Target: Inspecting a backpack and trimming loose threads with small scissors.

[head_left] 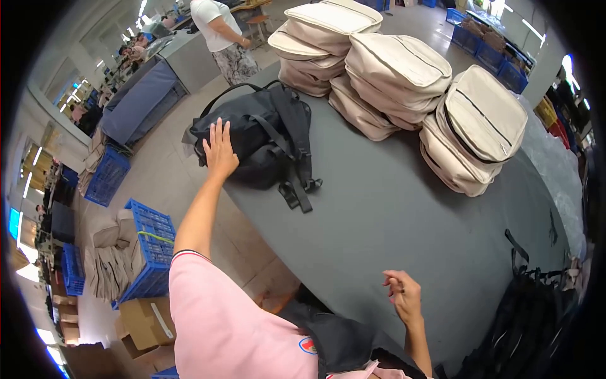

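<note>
Grey, wide table (pixel 391 215) was seen in a large workshop, with blue plastic crates (pixel 148 252) and cardboard boxes (pixel 142 322) on the floor to the left. Black fabric backpack with loose straps (pixel 262 136) was laid near the table's far-left edge. Left hand (pixel 219 150) was pressed flat on the backpack's near side, fingers spread, nothing clasped. Right hand (pixel 403 295) was held loosely curled above the table's near edge, grip empty, well apart from the backpack. Beige zippered backpacks (pixel 404 76) were stacked in piles behind. Another person in a white top (pixel 218 28) was standing beyond.
</note>
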A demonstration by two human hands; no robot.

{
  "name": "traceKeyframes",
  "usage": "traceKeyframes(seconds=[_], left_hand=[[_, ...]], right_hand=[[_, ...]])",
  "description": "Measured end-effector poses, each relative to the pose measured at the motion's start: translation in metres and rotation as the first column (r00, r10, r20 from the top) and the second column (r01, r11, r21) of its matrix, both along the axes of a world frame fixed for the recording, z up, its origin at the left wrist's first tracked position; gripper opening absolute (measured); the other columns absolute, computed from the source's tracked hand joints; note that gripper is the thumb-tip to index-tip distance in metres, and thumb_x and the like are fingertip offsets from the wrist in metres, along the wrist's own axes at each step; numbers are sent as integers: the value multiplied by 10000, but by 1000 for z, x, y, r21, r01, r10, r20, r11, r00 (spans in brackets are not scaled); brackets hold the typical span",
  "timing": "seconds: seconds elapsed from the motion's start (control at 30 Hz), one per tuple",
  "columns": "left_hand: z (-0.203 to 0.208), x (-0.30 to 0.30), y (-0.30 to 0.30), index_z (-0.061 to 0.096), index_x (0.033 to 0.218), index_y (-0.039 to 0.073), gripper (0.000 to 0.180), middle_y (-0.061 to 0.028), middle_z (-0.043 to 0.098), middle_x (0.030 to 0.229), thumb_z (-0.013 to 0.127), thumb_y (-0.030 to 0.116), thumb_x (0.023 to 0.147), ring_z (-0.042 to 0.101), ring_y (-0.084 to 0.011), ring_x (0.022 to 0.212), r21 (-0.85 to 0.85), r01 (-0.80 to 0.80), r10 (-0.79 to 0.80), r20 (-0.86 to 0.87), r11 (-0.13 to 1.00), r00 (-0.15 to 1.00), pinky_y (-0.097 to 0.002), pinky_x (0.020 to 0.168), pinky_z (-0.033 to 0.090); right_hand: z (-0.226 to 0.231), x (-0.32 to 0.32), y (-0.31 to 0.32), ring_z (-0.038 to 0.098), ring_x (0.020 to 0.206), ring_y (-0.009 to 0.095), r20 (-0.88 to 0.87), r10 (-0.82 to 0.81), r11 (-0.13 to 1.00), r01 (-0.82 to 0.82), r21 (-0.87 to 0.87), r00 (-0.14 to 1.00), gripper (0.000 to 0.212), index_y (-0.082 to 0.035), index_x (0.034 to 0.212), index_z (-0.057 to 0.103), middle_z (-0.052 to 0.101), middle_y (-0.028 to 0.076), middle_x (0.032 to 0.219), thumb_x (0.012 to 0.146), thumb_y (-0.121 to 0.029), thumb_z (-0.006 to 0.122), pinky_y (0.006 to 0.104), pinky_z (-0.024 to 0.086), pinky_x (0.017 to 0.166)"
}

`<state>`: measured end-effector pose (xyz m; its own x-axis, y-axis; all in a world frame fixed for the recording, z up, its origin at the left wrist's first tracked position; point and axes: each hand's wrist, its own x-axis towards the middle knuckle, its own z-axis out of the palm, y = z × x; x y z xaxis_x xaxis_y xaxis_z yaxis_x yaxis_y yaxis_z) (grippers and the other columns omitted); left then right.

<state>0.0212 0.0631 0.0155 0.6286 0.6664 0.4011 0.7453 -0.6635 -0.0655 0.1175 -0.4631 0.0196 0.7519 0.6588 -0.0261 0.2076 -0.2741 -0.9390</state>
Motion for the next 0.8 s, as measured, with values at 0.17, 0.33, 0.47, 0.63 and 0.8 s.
traceKeyframes(seconds=[0.17,0.33,0.47,0.63,0.8], left_hand=[[12,32,68,470,1271,87,618,-80,565,1141,678,23,692,537,-240,1141,-21,36,-40,-285,999,958,-524,1089,265],[49,38,83,587,870,75,208,-88,596,850,699,71,695,609,-261,886,227,263,-247,-96,938,964,-422,985,375],[137,62,0,594,785,69,69,-104,585,766,577,115,735,576,-293,758,473,499,-591,61,726,804,-418,760,427],[157,54,-200,507,698,80,113,-84,500,690,587,124,632,501,-233,588,269,837,-871,11,476,491,-337,483,401],[28,36,-382,486,732,65,235,-92,459,762,658,89,574,504,-194,619,-202,952,-923,266,229,279,-302,482,406]], right_hand=[[-22,-4,28,598,577,160,10,59,971,-55,-233,998,148,-85,1021,642,645,39,772,950,-144,526,291,484,585],[-40,-10,31,574,554,127,-98,71,970,-91,-225,993,175,-81,1035,638,650,35,766,959,-153,498,284,490,559],[-24,-20,26,543,561,76,-473,-127,989,72,-131,872,206,-41,1008,635,639,48,761,971,-176,485,222,434,470],[-25,12,-5,454,499,45,-381,-446,795,554,245,810,322,-19,986,580,546,12,691,983,-326,483,171,321,417],[3,56,-51,384,507,26,-232,-629,616,658,433,742,254,-34,1028,595,508,-5,709,985,-262,493,173,269,421]])
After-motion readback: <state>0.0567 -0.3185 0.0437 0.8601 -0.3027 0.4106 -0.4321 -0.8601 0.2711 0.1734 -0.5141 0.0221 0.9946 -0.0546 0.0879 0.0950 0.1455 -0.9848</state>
